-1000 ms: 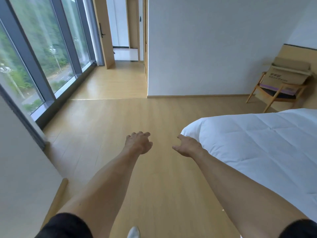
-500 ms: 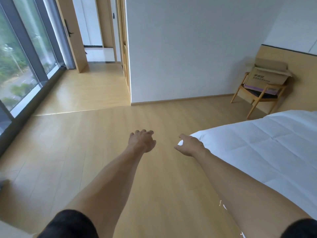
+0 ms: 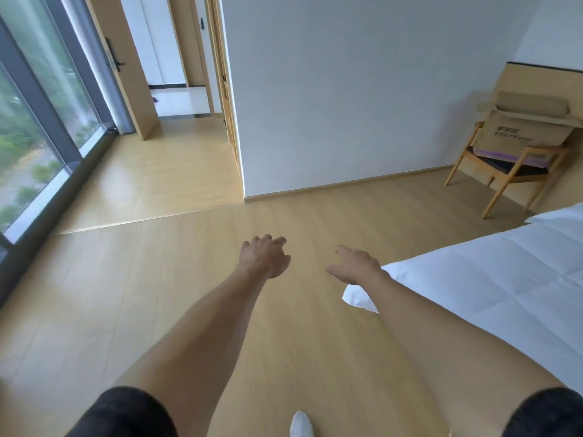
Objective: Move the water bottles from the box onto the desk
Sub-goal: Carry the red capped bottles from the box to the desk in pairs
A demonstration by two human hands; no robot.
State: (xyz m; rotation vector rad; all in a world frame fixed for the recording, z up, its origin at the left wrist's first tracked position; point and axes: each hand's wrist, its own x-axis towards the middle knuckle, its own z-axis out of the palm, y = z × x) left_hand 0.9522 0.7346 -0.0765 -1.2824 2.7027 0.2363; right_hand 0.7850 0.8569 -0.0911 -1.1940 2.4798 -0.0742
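Currently the box (image 3: 523, 129) sits on the chair (image 3: 504, 171) at the far right, against the wooden wall panel. Its top flaps stand open. No bottles can be seen from this angle; the contents are hidden by the box walls. No desk appears in view.

Both hands are extended forward over the floor (image 3: 126, 294), well apart from the box and holding nothing. Left hand (image 3: 264, 256): fingers loosely curled, relaxed, palm down. Right hand (image 3: 355, 264): fingers relaxed and slightly spread, palm down, just above the near corner of the bed (image 3: 489, 279). The hands are near each other but not touching.

Progress assessment: nothing here shows a bottle moved. No bottle is in either hand, and none stands on any visible surface. The step in hand appears to be the approach to the box across open floor, past the bed corner. All transfers look outstanding, though the desk's state cannot be checked.

Remaining, as judged: reach the chair, lift bottles out of the box, locate the desk, set them down.

A window (image 3: 31, 137) runs along the left side; a doorway (image 3: 176, 74) opens beyond it.
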